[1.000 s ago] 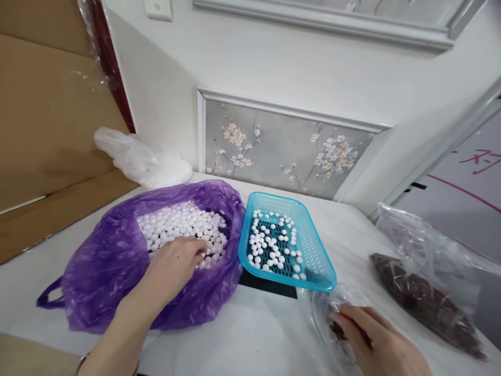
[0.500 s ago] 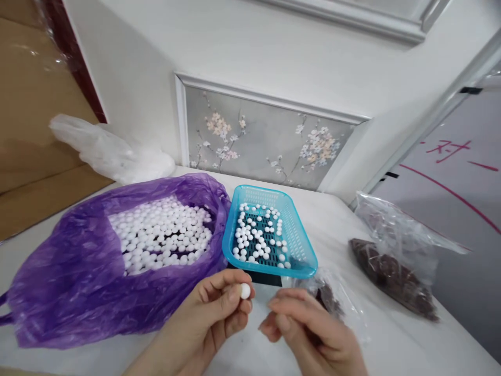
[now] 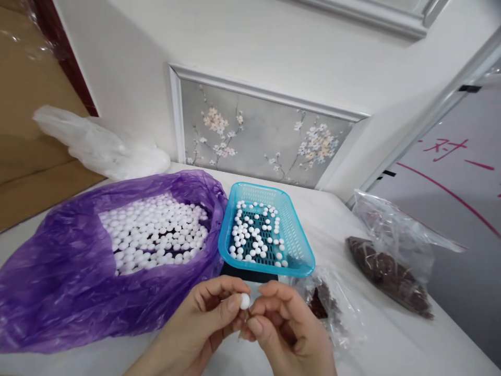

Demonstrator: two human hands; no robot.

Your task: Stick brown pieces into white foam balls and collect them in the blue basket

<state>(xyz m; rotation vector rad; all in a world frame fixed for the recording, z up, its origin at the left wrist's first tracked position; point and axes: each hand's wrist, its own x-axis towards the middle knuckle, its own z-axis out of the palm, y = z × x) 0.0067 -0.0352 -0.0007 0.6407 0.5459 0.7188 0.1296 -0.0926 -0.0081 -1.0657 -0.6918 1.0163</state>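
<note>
Your curled right hand (image 3: 293, 329), hold unclear, has neared the ball (image 3: 245, 301) pinched between left fingertips (image 3: 234, 303), likely slick: grip its sides.

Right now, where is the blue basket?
In the head view, the blue basket stands near the middle, just right of the purple bag, beyond the left hand and right hand.

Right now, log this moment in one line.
left hand: pinching white ball | right hand: close beside it, grip unclear | blue basket: loose balls inside | purple bag: open, balls inside
</note>
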